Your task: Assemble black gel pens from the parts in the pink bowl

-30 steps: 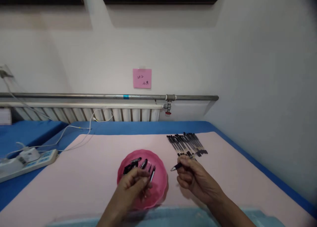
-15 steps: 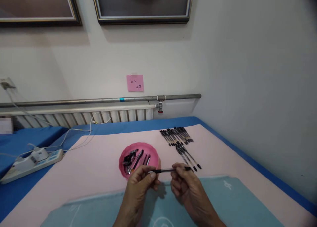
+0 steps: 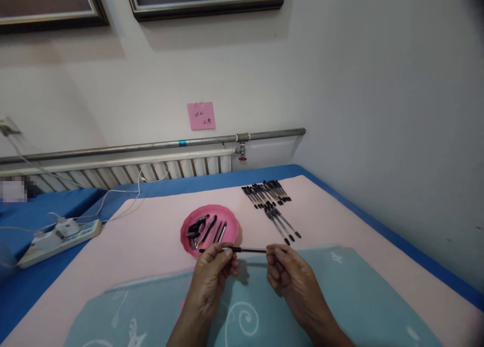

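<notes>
A slender, mostly black plastic pen (image 3: 251, 250) lies crosswise: the left hand (image 3: 215, 267) pinches its left end, the right hand (image 3: 290, 270) grips its right end.

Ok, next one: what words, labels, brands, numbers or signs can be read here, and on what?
"252": handwritten on the pink note on the wall.
"小" and a second character I can't make out: same note, lower line.
Held pen, laid-out pens: no print readable.
Power strip: any markings too small to read.
</notes>
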`<state>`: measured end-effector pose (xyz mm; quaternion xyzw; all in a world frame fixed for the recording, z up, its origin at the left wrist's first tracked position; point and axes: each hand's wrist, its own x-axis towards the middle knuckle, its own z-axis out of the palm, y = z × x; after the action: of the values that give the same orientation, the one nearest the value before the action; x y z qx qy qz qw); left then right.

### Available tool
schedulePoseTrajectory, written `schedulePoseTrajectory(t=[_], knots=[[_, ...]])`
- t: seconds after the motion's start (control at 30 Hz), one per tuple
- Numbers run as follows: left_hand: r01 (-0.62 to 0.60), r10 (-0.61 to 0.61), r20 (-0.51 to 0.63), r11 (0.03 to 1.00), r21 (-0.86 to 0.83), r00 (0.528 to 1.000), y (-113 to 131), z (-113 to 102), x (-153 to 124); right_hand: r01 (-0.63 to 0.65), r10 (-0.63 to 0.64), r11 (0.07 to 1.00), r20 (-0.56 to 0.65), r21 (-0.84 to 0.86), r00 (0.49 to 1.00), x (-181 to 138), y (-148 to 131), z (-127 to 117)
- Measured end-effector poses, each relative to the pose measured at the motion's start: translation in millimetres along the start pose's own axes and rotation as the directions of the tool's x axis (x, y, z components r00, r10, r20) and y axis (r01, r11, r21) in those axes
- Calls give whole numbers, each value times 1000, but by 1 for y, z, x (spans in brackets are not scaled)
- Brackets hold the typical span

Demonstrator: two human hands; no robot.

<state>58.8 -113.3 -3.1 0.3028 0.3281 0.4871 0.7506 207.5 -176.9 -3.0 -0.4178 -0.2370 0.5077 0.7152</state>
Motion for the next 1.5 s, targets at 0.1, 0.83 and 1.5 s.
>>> schedulePoseTrajectory(t=[0.1,0.83,1.5], knots=[[0,-1,-22,1000,-16,1000,-1,1,1,4,-3,996,6,-85,1000,0,2,-3],[-49,48,-50,999,-8,998,-7,-10,11,-135,140,916,-15,-377,990,4,14,-10],[-145,145,5,986,86,989,-4,-15,11,-386,410,859,-1,-337,912,3,10,-5]])
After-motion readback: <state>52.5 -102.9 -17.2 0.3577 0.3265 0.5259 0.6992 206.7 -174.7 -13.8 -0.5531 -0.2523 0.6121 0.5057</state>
